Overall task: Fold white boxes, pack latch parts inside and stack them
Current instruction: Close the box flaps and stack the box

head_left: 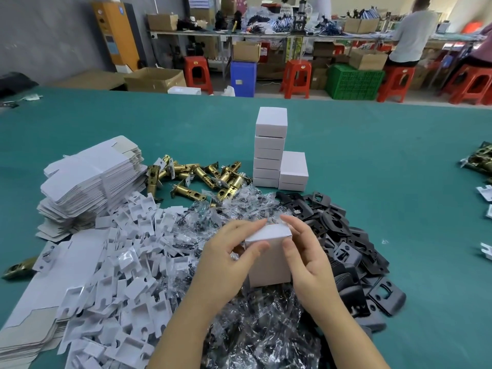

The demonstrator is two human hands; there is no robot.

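I hold a folded white box (269,259) upright over the parts pile, its top flap closed. My left hand (229,259) grips its left side with the thumb on the front face. My right hand (306,259) grips the right side, its fingers curled over the top edge. Behind stand two stacks of finished white boxes (270,147), one tall and one short (292,170). Brass latch bolts (197,179) lie to the left of the stacks. Black plates (354,243) are heaped at the right, clear screw bags (239,209) in the middle.
Flat box blanks (87,182) are piled at the left, white card inserts (125,262) spread below them. More parts (479,158) lie at the green table's right edge. Beyond the table are red stools, crates and a seated person (412,33).
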